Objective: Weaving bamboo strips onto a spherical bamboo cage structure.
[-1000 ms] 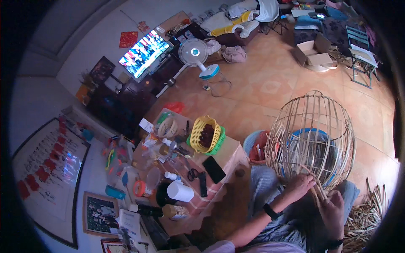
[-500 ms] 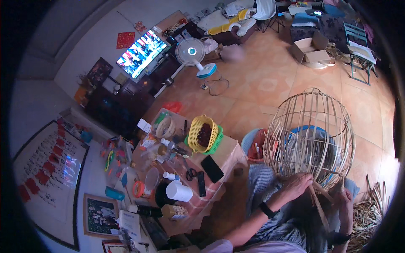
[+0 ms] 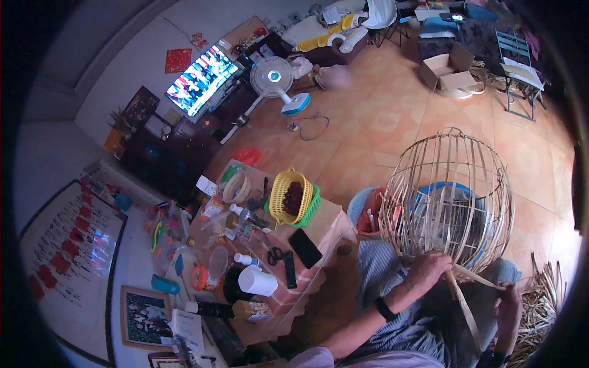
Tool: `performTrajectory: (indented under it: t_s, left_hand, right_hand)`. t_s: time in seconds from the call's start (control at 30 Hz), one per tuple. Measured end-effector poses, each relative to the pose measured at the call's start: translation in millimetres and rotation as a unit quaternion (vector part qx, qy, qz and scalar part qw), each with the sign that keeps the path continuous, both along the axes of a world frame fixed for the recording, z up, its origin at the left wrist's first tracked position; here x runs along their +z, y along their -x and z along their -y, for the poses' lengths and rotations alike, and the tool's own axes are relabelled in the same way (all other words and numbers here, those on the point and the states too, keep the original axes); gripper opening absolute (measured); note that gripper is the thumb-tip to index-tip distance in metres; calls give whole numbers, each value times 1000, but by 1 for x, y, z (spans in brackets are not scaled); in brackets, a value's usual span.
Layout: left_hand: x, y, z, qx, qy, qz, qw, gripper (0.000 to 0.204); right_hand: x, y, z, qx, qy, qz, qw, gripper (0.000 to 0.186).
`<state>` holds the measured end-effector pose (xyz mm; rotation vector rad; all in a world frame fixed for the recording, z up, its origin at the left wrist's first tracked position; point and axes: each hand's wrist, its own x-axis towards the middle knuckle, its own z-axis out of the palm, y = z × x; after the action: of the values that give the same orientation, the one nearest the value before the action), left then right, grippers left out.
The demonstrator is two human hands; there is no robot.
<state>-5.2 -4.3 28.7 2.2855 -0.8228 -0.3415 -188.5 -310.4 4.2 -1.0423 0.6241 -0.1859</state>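
Note:
An openwork basket of thin bamboo strips rests against my lap, its rounded frame rising in front of me. At its near edge my left hand is closed, pinching the frame where a pale flat bamboo strip crosses it. That strip runs out to the right, and my right hand is closed around its far end. A second length of strip hangs from near my left fingers down across my lap. My left fingertips partly hide the crossing.
Beyond the basket stands a blue-rimmed tub. Loose strips are heaped at my right. The table at left holds scissors, a black phone, a white cup and a yellow basket. A fan stands farther off.
My right hand has moved down and slightly right, away from the basket's edge, drawing the strip out sideways. My left hand stays at the near edge. The view has shifted slightly.

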Motion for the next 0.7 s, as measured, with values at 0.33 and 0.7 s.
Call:
performTrajectory:
  t_s: [0.33,0.7]
  left_hand:
    - [9,39,-3,3,51,243,969,52]
    - [-9,16,-6,-74,97,130,984,47]
  right_hand:
    - [10,29,-17,75,258,-59,961,28]
    - [38,-23,-120,217,498,-1,840,16]
